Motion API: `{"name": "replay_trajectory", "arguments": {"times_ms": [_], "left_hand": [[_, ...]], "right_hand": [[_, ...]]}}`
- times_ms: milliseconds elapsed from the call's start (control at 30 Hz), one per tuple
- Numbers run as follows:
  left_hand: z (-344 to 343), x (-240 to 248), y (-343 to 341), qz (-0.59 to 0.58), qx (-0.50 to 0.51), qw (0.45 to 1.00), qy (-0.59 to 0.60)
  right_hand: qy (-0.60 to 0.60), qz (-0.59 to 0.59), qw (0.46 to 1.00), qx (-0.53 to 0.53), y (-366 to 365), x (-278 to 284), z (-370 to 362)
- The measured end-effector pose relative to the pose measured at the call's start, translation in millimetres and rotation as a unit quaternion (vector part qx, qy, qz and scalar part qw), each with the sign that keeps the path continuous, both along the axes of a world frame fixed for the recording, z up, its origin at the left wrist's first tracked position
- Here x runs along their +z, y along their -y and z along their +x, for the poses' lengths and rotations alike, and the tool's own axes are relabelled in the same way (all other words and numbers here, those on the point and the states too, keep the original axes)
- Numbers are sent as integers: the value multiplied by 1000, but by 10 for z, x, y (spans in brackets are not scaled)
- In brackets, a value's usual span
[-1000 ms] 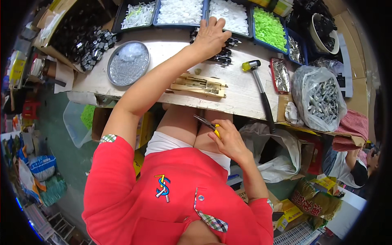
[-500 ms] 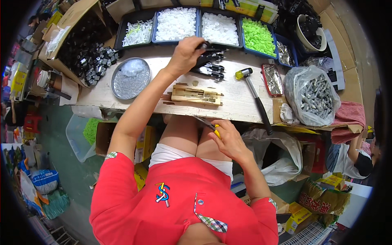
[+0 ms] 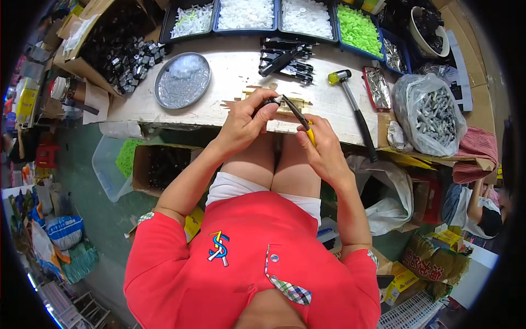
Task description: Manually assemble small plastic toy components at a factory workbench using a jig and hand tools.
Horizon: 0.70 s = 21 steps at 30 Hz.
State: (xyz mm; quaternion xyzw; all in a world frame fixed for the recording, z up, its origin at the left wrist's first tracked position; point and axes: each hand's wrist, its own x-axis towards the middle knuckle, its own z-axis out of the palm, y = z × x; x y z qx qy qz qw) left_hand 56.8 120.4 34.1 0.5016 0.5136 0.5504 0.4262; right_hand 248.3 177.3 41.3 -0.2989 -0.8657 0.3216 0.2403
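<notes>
My left hand [image 3: 245,122] holds a small black plastic part [image 3: 269,101] at the near edge of the white workbench [image 3: 230,71]. My right hand [image 3: 323,149] grips a thin tool with a yellow handle [image 3: 304,122]; its dark tip touches the black part. Both hands meet just in front of a small wooden jig [image 3: 293,104] on the bench. A pile of black parts [image 3: 285,57] lies farther back on the bench.
A round metal dish [image 3: 182,80] sits at the left of the bench, a yellow-headed hammer [image 3: 350,101] at the right. Trays of white and green pieces [image 3: 307,16] line the back. A clear bag of metal parts [image 3: 433,112] and a cardboard box of black parts [image 3: 109,44] flank the bench.
My left hand has come back from the pile of black parts with one part in it. My right hand has risen with the tool to meet it above the bench edge.
</notes>
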Motion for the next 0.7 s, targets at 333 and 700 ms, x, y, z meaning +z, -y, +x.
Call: {"name": "replay_trajectory", "arguments": {"times_ms": [333, 700], "left_hand": [[77, 63, 60, 46, 36, 983, -175], [101, -5, 75, 94, 52, 975, -194]], "right_hand": [[33, 0, 999, 11, 91, 29, 58], [24, -29, 999, 39, 90, 30, 79]]}}
